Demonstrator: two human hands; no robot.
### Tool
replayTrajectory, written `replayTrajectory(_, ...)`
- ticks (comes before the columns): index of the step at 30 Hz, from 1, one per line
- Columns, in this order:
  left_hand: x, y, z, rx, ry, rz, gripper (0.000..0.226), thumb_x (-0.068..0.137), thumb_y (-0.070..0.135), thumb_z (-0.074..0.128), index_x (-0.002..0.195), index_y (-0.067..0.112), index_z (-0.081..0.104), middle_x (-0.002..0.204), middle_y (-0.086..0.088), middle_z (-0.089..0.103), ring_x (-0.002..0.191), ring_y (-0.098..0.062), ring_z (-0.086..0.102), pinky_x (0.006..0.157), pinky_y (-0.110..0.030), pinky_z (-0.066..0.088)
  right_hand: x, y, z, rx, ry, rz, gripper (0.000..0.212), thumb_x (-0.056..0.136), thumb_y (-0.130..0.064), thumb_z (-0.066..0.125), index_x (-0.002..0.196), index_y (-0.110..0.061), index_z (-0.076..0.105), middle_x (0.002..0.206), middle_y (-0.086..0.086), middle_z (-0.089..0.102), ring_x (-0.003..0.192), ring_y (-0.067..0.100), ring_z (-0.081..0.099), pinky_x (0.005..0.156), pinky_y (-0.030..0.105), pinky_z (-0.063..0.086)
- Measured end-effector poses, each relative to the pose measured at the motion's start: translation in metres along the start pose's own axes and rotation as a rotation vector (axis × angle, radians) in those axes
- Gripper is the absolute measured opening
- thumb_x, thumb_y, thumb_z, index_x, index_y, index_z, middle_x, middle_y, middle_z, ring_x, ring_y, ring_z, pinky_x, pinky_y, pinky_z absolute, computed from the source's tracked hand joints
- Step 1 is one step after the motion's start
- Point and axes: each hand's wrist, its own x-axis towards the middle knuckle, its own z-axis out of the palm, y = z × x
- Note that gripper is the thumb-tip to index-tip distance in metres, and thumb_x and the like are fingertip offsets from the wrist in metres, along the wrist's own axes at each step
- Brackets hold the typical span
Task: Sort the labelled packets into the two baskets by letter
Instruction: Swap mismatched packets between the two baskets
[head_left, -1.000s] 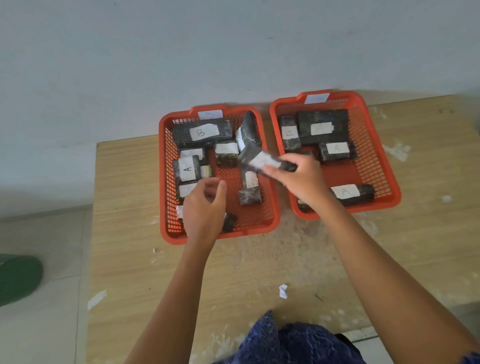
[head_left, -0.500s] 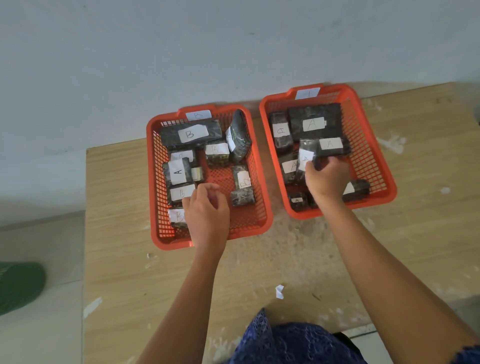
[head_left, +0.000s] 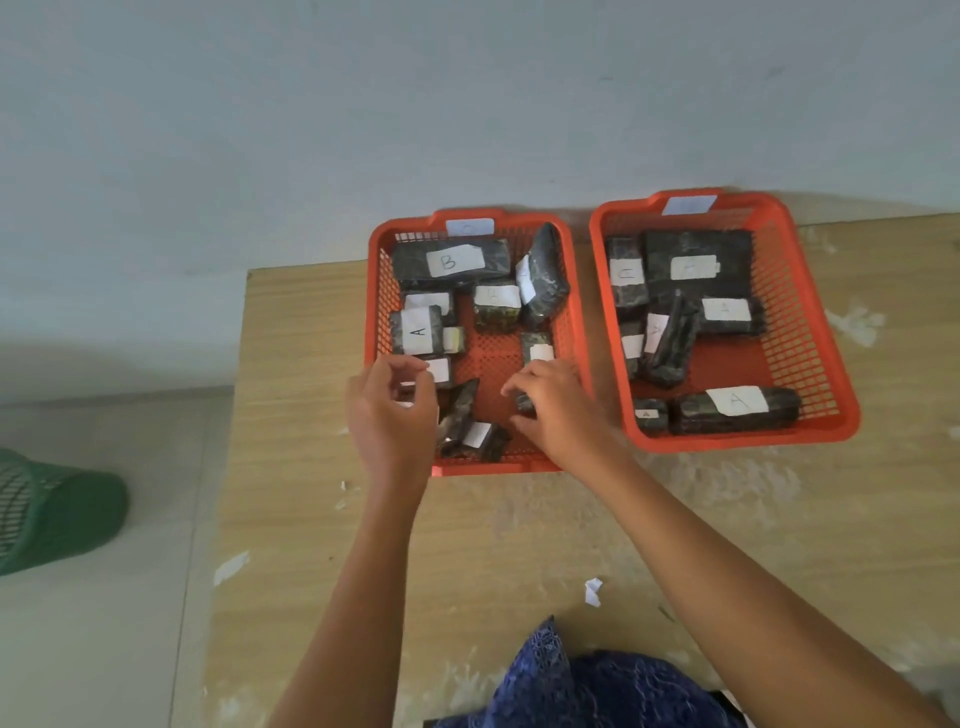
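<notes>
Both hands over left basket (head_left: 374, 291) | left hand (head_left: 389, 415) grip curled, contents unclear | right hand (head_left: 556, 410) grip pinching small packet (head_left: 524, 402)

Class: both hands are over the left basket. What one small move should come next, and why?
Probably the left hand should lift the packet labelled A just beyond its fingers and carry it to the right basket, where the readable labels say A; the left basket holds a B packet.

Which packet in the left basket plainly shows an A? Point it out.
The packet at the left basket's left wall, just beyond the left hand. Its label reads A sideways; the long packet at the back reads B.
</notes>
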Motion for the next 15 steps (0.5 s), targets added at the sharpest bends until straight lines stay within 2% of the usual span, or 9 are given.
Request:
replayTrajectory(2, 0.010, -0.023, -0.011, 0.204, 0.020, 0.044, 0.016, 0.091, 0.011, 0.067, 0.106, 0.017, 0.069, 0.100, 0.002, 0.067, 0.095, -0.016, 0.046, 0.079, -0.030, 0.041, 0.003, -0.007, 0.004, -0.006, 0.022, 0.007, 0.033, 0.081, -0.010, 0.078, 0.112, -0.017, 0.069, 0.112, 0.000, 0.064, 0.112, 0.020, 0.053, 0.093, 0.036, 0.049)
replayTrajectory(4, 0.013, -0.042, -0.014, 0.302, -0.052, 0.013, 0.031, 0.095, 0.012, 0.063, 0.126, 0.016, 0.062, 0.119, -0.004, 0.064, 0.107, -0.026, 0.049, 0.089, -0.034, 0.039, 0.005, -0.011, 0.011, -0.031, 0.008, 0.051, 0.038, 0.081, -0.008, 0.079, 0.117, -0.015, 0.068, 0.115, 0.002, 0.063, 0.115, 0.021, 0.052, 0.095, 0.034, 0.048)
replayTrajectory(6, 0.008, -0.055, -0.015, 0.190, -0.154, -0.060, 0.036, 0.102, 0.019, 0.056, 0.138, 0.019, 0.053, 0.123, -0.001, 0.065, 0.110, -0.026, 0.059, 0.094, -0.038, 0.045, 0.004, -0.009, 0.019, -0.093, -0.017, 0.084, 0.043, 0.080, -0.003, 0.078, 0.120, -0.014, 0.067, 0.115, 0.002, 0.062, 0.116, 0.023, 0.051, 0.094, 0.035, 0.049)
replayTrajectory(7, 0.006, -0.057, -0.014, 0.084, -0.193, -0.153, 0.036, 0.105, 0.024, 0.053, 0.141, 0.021, 0.048, 0.121, 0.002, 0.066, 0.106, -0.022, 0.064, 0.090, -0.040, 0.051, 0.002, -0.007, 0.023, -0.121, -0.024, 0.088, 0.044, 0.079, -0.002, 0.078, 0.119, -0.014, 0.067, 0.114, 0.002, 0.062, 0.116, 0.024, 0.050, 0.094, 0.035, 0.049)
replayTrajectory(9, 0.004, -0.059, -0.015, -0.012, -0.244, -0.289, 0.036, 0.108, 0.030, 0.049, 0.143, 0.021, 0.047, 0.120, 0.004, 0.067, 0.104, -0.018, 0.066, 0.087, -0.042, 0.056, 0.000, -0.004, 0.026, -0.129, -0.029, 0.097, 0.041, 0.078, -0.003, 0.079, 0.116, -0.014, 0.069, 0.113, 0.001, 0.063, 0.115, 0.023, 0.049, 0.094, 0.035, 0.049)
replayTrajectory(11, 0.001, -0.059, -0.016, -0.048, -0.272, -0.325, 0.034, 0.109, 0.030, 0.047, 0.141, 0.018, 0.051, 0.124, 0.003, 0.064, 0.110, -0.016, 0.062, 0.094, -0.041, 0.053, 0.002, 0.000, 0.027, -0.128, -0.032, 0.089, 0.039, 0.078, -0.002, 0.079, 0.114, -0.014, 0.071, 0.111, 0.001, 0.064, 0.114, 0.023, 0.049, 0.094, 0.035, 0.048)
replayTrajectory(15, -0.008, -0.057, -0.016, -0.045, -0.256, -0.325, 0.033, 0.110, 0.026, 0.045, 0.140, 0.013, 0.052, 0.126, 0.003, 0.061, 0.111, -0.011, 0.056, 0.094, -0.031, 0.046, 0.005, 0.001, 0.026, -0.101, -0.009, 0.063, 0.021, 0.087, -0.004, 0.069, 0.107, -0.012, 0.073, 0.105, 0.002, 0.069, 0.109, 0.024, 0.053, 0.094, 0.037, 0.047)
